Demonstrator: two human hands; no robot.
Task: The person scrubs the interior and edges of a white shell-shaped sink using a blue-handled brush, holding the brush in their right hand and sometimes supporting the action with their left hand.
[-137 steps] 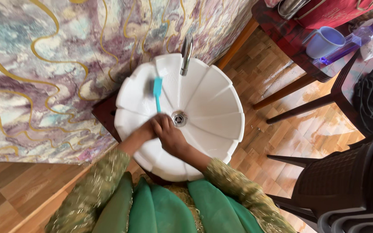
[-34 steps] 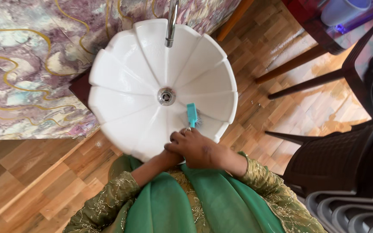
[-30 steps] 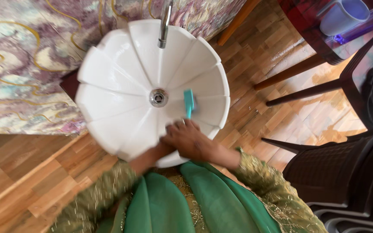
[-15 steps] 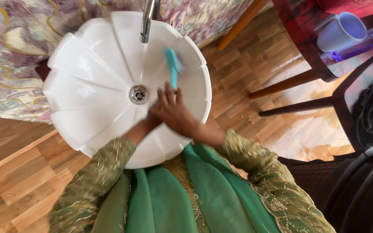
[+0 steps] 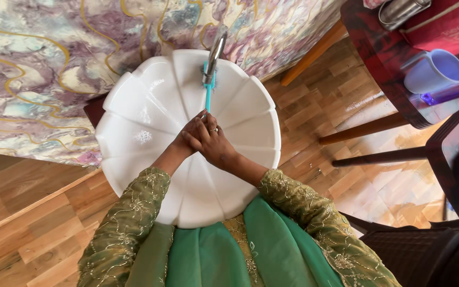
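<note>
1. Head view: right hand (image 5: 216,144) and left hand (image 5: 189,139) are clasped together around the teal brush (image 5: 207,93) handle, fingers closed on it.
2. The brush runs up from the fingertips; its head sits just under the tap (image 5: 214,53).
3. The white sink (image 5: 134,122) has open bowl on both sides of the fingers, its rim well apart.
4. Right of the fingers, beyond the rim: table (image 5: 378,69), mug (image 5: 434,70), dark chair (image 5: 426,250).

Basin (image 5: 150,111): white, fluted
Brush (image 5: 207,95): teal
Wall (image 5: 54,64): purple-gold marbling
Sleeves (image 5: 123,234): olive, gold embroidery
Mug (image 5: 434,72): lilac
</note>
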